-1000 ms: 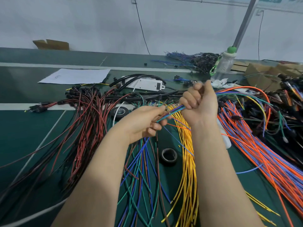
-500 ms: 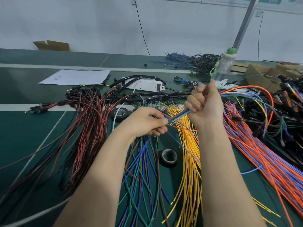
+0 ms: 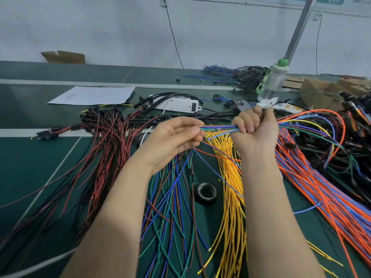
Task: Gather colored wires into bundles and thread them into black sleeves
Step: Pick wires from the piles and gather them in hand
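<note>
Near edge: yellow wires and a tape roll are laid on the bench. Above, the wire bundle is clenched in the right hand. Its tips are pinched by the left hand, other fingers loose. Hands were closer a second ago; the bundle is now drawn straight. Ends are judged evened for sleeving, though no sleeve is held. A bottle is seen far back.
</note>
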Demonstrator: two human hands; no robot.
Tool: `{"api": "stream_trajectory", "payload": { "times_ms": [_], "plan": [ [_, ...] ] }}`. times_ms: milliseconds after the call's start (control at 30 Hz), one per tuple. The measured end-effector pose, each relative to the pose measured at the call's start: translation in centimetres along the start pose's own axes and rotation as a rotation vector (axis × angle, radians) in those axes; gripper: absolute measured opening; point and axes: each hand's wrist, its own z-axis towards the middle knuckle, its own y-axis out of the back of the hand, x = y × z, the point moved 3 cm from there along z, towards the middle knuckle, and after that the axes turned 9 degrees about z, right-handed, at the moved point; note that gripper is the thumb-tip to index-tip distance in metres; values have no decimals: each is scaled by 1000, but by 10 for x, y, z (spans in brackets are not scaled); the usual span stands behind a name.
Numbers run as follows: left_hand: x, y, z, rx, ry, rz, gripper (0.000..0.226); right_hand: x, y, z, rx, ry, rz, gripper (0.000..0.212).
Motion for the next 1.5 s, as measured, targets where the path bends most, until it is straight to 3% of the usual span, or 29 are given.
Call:
{"api": "stream_trajectory", "payload": {
  "times_ms": [200,367,633,1033,1167,1267,1500],
  "plan": [
    [-3,-1,3,-92,-80,-59,13,-8,1,-1,-30,-43,101,50],
    [1,-1,5,-154,-19,-76,16,-9,0,-1,-21,-34,153,53],
    [4,-4,3,-14,19,-292,16,-10,-1,-2,-1,-44,177,53],
    [8,-4,4,-38,-14,-258,12,-11,0,-1,-37,-45,188,48],
    [12,-2,8,-160,91,-247,15,-11,-1,-2,-42,-28,112,46],
    [15,-9,13,-256,203,-364,26,-13,-3,-1,-39,-22,-1,47],
    [14,-30,16,-326,216,-426,41,-29,-1,-1,-27,-77,-159,42]
  ]
}}
